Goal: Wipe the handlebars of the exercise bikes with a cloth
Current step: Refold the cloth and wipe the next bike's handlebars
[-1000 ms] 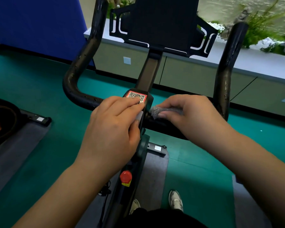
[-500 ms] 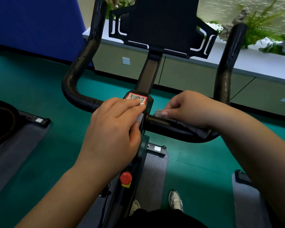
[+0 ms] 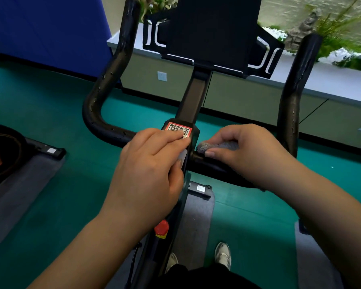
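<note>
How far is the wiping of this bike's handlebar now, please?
Nothing shows which parts are already clean. In hand: the right hand holds the grey cloth on the handlebar beside the centre block, while the left hand rests on the block with the QR sticker. Likely left: both upright horns and the left side.

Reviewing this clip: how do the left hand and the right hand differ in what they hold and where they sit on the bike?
The right hand grips a grey cloth around the handlebar; the left hand holds no cloth. The left hand rests on the centre clamp, its fingertips partly covering the QR sticker; the right hand sits just right of the clamp. Both lie palm down, close to the stem.
</note>
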`<action>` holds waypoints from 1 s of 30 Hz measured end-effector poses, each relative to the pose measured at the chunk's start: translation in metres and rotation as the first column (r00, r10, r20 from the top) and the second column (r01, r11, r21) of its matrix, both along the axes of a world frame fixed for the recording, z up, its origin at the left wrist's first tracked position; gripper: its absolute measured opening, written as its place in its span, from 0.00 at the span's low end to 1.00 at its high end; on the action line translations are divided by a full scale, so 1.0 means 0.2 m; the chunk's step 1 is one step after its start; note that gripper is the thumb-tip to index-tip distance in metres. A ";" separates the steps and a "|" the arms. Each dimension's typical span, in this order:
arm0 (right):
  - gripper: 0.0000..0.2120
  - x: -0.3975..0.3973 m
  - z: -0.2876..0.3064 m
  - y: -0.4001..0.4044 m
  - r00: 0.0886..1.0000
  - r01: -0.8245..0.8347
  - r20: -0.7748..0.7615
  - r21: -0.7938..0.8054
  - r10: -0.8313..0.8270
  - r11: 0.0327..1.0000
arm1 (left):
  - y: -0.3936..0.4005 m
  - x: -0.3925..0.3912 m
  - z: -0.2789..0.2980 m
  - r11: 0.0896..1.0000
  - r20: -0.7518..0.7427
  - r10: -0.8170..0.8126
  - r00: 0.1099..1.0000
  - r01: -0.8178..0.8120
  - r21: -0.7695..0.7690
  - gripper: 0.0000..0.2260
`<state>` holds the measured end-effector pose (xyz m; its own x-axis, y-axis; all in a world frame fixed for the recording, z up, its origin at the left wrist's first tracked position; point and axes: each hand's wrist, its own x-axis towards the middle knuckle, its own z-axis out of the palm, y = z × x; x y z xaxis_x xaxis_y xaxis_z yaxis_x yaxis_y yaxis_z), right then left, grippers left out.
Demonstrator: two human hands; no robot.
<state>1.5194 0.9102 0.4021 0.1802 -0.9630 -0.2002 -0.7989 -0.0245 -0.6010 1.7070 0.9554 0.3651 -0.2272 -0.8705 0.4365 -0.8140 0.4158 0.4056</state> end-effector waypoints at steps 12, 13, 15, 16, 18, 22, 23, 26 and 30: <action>0.07 0.05 -0.04 0.12 0.997 -0.006 -0.080 -0.301 -0.019 0.954 | 0.00 0.00 0.00 1.000 0.020 -0.012 1.000 0.012 0.007 0.18; 0.07 0.06 -0.04 0.13 0.998 -0.013 -0.067 -0.334 -0.011 0.942 | 0.00 0.00 -0.01 1.000 0.021 -0.011 1.000 0.011 0.006 0.18; 0.06 0.06 -0.04 0.09 0.996 0.020 -0.076 -0.233 -0.039 0.972 | -0.01 0.00 0.00 1.000 0.021 -0.007 1.000 0.007 0.011 0.18; 0.07 0.06 -0.03 0.04 0.993 0.045 -0.103 -0.145 -0.060 0.988 | -0.01 0.00 0.00 1.000 0.023 -0.003 1.000 0.003 0.012 0.18; 0.08 0.07 -0.02 -0.02 0.988 0.053 -0.145 -0.030 -0.057 0.998 | -0.01 0.00 0.00 1.000 0.029 0.002 1.000 -0.003 0.011 0.18; 0.06 0.06 -0.09 0.06 0.991 -0.034 -0.132 -0.325 -0.010 0.945 | 0.00 -0.01 0.00 1.000 0.037 0.003 0.999 -0.003 0.005 0.18; 0.07 0.05 -0.12 0.10 0.993 -0.070 -0.116 -0.459 0.019 0.886 | 0.00 0.00 -0.01 1.000 0.037 0.004 0.999 -0.004 0.002 0.18; 0.09 0.02 -0.21 0.19 0.993 -0.119 -0.068 -0.676 0.100 0.727 | 0.01 -0.01 -0.02 1.000 0.031 0.007 1.000 -0.008 0.004 0.19; 0.09 -0.01 -0.24 0.25 0.982 -0.176 -0.094 -0.760 0.162 0.626 | 0.02 -0.01 -0.02 1.000 0.034 0.014 0.999 -0.014 0.008 0.19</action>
<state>1.5181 0.9604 0.3531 0.3596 -0.7264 0.5857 -0.7418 -0.6034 -0.2929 1.7059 0.9592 0.3603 -0.2293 -0.8773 0.4215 -0.8333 0.4008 0.3808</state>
